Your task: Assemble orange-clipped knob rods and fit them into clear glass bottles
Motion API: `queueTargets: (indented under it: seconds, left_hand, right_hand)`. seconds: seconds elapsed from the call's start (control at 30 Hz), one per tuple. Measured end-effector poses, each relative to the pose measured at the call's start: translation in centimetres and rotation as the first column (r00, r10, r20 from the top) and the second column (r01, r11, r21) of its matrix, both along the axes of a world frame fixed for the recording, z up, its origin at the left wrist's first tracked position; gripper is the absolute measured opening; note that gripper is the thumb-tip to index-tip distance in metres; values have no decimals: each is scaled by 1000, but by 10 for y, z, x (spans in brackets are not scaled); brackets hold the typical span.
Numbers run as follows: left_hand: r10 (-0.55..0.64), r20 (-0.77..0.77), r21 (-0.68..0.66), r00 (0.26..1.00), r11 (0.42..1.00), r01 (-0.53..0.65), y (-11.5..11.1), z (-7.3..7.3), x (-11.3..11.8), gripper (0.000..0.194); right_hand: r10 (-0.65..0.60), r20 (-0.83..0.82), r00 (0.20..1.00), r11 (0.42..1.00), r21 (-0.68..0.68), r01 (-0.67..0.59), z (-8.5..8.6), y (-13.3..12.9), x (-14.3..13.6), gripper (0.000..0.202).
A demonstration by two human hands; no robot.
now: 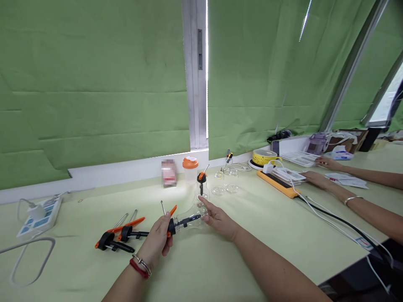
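Observation:
My left hand point(161, 235) is closed round a black and orange pump top point(171, 226), whose black stem reaches into a clear glass bottle point(190, 216) lying tilted over the table. My right hand point(218, 219) holds the wide end of that bottle between thumb and fingers. Two loose black and orange tops with metal spouts, a nearer one point(107, 242) and a farther one point(127, 233), lie left of my left hand. Behind the hands stands another glass bottle point(206, 195) with a black and orange top point(202, 178) on it.
Several clear glass pieces point(218, 191) stand right of centre. At the back are an orange-lidded cup point(190, 170) and a yellow pot point(263, 157). An orange power strip point(280, 184), cables and another person's hands point(317, 180) are at the right. A white power strip point(42, 216) lies left.

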State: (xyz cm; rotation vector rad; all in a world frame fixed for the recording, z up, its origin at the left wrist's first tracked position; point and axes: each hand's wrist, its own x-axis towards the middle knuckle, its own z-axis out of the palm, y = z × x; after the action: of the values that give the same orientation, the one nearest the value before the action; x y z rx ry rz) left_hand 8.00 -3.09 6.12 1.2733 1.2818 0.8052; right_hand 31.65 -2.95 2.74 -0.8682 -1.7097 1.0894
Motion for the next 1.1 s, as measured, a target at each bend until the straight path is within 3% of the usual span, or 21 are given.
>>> queueTargets:
  seconds: [0.2, 0.43, 0.67, 0.93, 1.1]
  left_hand:
    - [34, -10, -33, 999, 999, -34, -1, 8, 1, 50]
    - [20, -49, -28, 999, 999, -21, 0, 5, 1, 53]
    - [35, -56, -40, 998, 998, -37, 0, 7, 1, 49]
    - [47, -37, -22, 998, 999, -48, 3, 4, -1, 51]
    - [42, -43, -17, 998, 999, -43, 1, 5, -2, 51]
  right_hand:
    - [97, -10, 995, 990, -102, -97, 2, -5, 5, 87]
    - [124, -113, 986, 963, -226, -147, 0, -3, 5, 81]
    - [94, -134, 987, 971, -208, -121, -3, 1, 2, 68]
    - [142, -113, 983, 959, -232, -165, 1, -4, 5, 87]
    - [127, -180, 975, 949, -263, -172, 2, -4, 6, 74]
